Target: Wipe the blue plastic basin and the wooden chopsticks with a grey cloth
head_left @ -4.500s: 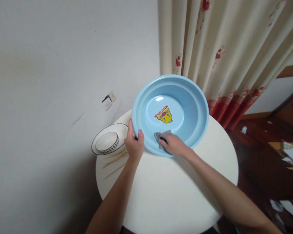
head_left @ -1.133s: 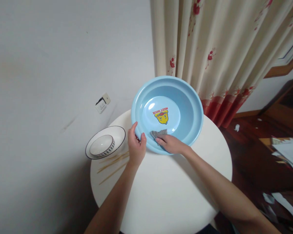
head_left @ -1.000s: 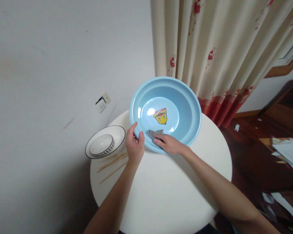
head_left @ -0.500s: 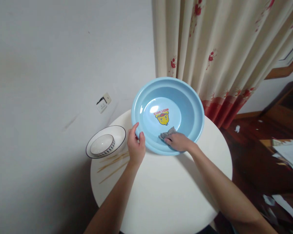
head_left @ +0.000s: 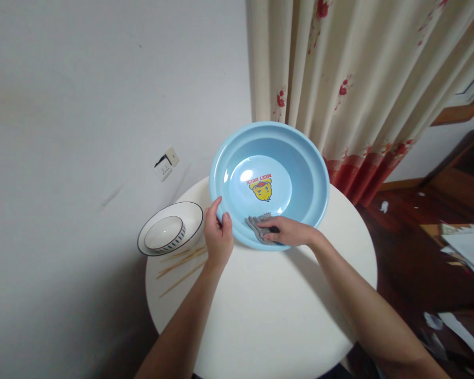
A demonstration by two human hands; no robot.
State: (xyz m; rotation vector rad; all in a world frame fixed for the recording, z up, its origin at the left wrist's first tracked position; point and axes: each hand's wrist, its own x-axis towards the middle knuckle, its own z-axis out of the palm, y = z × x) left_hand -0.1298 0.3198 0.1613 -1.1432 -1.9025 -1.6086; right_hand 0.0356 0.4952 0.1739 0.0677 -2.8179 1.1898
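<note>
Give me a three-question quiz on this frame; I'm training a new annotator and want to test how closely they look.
1. Which hand grips the rim of the blue basin?
2. True or false: the grey cloth lies on the white table, outside the basin.
3. What sits inside the white plate left of the basin: A) a cup, B) a small bowl, C) a spoon?

Key
1. The left hand; its thumb hooks over the near-left rim.
2. False. The right hand presses the cloth against the basin's inner near wall.
3. B. Wooden chopsticks lie on the table just in front of the plate.
</note>
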